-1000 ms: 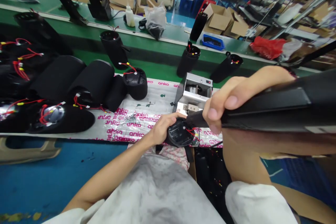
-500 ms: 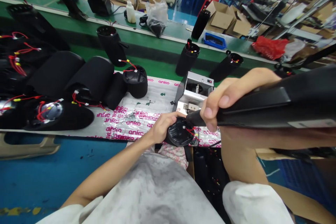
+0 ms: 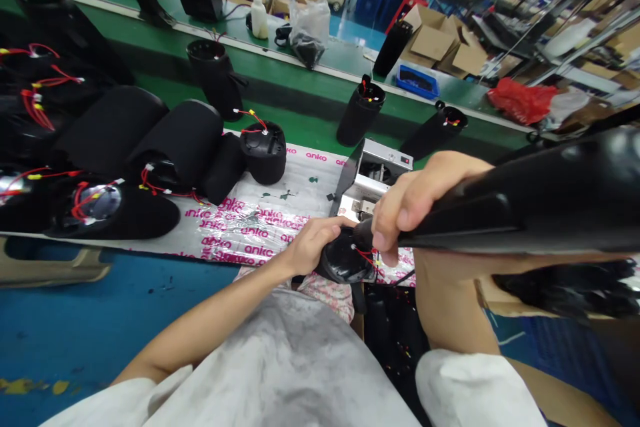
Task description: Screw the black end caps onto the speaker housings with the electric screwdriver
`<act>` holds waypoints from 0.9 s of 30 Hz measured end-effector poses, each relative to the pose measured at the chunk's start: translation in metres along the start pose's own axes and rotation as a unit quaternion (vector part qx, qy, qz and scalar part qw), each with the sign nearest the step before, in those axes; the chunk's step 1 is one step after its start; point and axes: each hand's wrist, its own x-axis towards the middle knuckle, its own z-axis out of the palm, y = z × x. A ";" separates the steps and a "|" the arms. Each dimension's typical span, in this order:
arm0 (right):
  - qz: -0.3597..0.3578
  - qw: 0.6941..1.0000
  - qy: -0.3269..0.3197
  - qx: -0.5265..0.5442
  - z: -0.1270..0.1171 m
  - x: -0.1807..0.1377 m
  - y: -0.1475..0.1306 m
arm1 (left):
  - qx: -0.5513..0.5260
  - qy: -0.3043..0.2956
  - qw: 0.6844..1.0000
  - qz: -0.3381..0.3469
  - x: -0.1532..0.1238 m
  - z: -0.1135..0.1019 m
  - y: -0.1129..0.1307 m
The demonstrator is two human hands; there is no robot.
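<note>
My left hand (image 3: 316,245) is closed around the rim of a black cylindrical speaker housing (image 3: 346,260), whose end faces up with red wires coming out. My right hand (image 3: 417,197) grips a thick black electric screwdriver (image 3: 520,207), held sideways close to the camera. The screwdriver's narrow nose points down at the housing's top edge, but its tip is hidden there. Just behind the housing is a metal screw feeder (image 3: 377,163), partly covered by my right hand.
Several black housings with red wires (image 3: 95,203) lie at the left. One short housing (image 3: 265,153) stands on the wrapped work surface (image 3: 300,180). More cylinders (image 3: 361,110) stand on the green belt behind. A blue tray (image 3: 417,82) sits beyond.
The screwdriver has rolled and tilted slightly in my right hand, and its nose stays at the housing's edge. My left hand keeps its hold. The whole view has shifted a little.
</note>
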 end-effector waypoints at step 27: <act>-0.082 0.973 -0.119 0.181 0.015 0.003 0.015 | 0.013 -0.019 1.000 -0.009 0.000 -0.007 -0.006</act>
